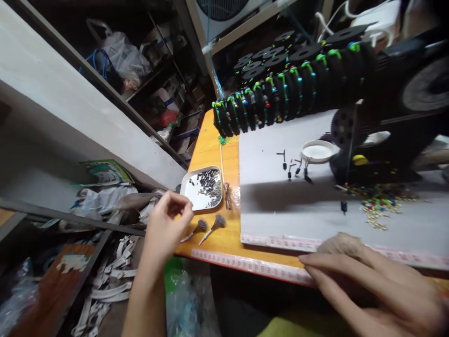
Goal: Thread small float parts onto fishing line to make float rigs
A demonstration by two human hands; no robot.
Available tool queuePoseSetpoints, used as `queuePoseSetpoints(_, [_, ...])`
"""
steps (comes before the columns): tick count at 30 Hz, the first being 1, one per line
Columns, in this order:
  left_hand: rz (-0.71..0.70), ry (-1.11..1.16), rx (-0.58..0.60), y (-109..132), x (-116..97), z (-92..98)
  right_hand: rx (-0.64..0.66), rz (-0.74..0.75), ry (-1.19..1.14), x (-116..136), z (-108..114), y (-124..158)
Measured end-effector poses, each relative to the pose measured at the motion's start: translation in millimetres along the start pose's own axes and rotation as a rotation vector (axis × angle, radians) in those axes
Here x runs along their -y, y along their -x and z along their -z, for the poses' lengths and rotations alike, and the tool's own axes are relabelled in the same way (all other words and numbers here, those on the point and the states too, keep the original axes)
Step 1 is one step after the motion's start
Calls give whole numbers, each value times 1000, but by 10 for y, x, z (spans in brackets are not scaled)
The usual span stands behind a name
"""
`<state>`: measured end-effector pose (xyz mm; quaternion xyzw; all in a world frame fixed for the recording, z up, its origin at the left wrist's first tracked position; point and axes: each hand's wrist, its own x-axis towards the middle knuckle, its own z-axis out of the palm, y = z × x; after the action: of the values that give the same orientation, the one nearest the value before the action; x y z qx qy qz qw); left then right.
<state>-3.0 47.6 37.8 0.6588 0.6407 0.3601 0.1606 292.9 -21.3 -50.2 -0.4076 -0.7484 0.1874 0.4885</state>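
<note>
Beside square metal tray (pixel 195 195) | left hand (pixel 164 227) pinched | right hand (pixel 372 285) flat

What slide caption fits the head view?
Left hand pinched beside a tray of small dark parts; right hand flat at the table edge.

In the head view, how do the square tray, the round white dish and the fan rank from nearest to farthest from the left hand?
1. Square tray, just beyond the left hand.
2. Round white dish, to the right and farther back.
3. Fan, at the top of the view, far behind.
</note>
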Motion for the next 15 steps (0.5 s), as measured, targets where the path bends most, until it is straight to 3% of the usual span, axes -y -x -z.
queuePoseSetpoints(2, [-2,159,26,369,-177,-173,31,7,-34,109,0,-86])
queuePoseSetpoints(5, [327,759,151,886,-427,-585,81,-27,-134,236,28,-153])
queuePoseSetpoints(7, [430,1036,159,1121,-546,-850,130,-72,-217,308,77,-171])
queuePoseSetpoints(11, [492,1390,135,1292,-646,-1148,337,-249,-311,399,215,-175])
queuePoseSetpoints(15, [598,1588,169,1284,-659,-1179,429,-296,-290,417,306,-196])
